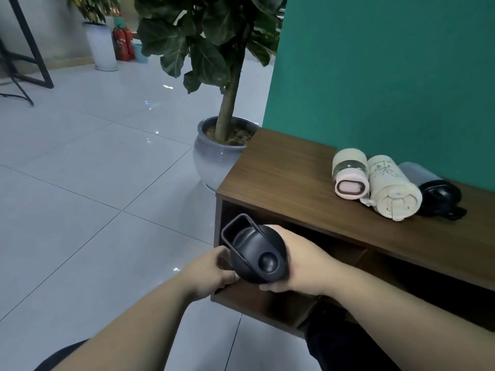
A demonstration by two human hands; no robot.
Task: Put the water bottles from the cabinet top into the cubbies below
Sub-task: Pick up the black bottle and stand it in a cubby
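Black round-lidded bottle (258, 257), both hands

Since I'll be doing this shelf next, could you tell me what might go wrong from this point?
The black bottle, gripped by the right hand with the left hand at its lid, has a raised carry loop that could snag the cubby edge. The three bottles lying on their sides on the cabinet top could roll if bumped.

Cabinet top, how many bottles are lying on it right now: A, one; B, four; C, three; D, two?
C: three lie side by side on the cabinet top: a pink-capped bottle, a cream bottle and a grey bottle with a black lid; the black bottle is in both hands by the cubbies.
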